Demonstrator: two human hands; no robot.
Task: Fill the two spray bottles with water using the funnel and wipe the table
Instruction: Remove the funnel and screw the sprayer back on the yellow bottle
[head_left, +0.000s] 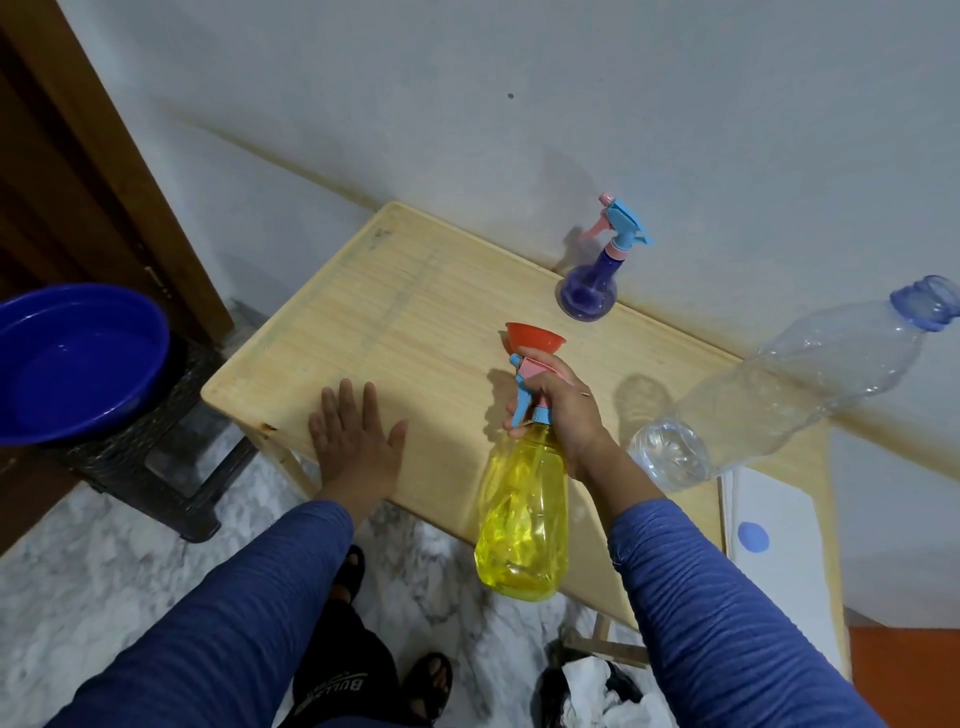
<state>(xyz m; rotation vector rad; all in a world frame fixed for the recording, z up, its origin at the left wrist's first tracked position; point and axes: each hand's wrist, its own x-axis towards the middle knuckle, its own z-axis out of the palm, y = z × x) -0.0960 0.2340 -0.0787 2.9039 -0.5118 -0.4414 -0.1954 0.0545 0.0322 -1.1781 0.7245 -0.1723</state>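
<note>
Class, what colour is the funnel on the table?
Orange-red funnel, clearest in the head view.

You've got a pale wood table (415, 312) – matt, fine straight grain. Yellow spray bottle (522, 525) is translucent glossy plastic; purple spray bottle (589, 291) the same, both with opaque blue-pink plastic triggers. Orange funnel (535, 338): smooth opaque plastic. Clear water bottle (779, 395) – thin ribbed plastic, shiny. Blue basin (78, 358) glossy plastic. Your sleeves (717, 613) are ribbed knit cloth. Floor (93, 587) looks like polished marble.
</note>
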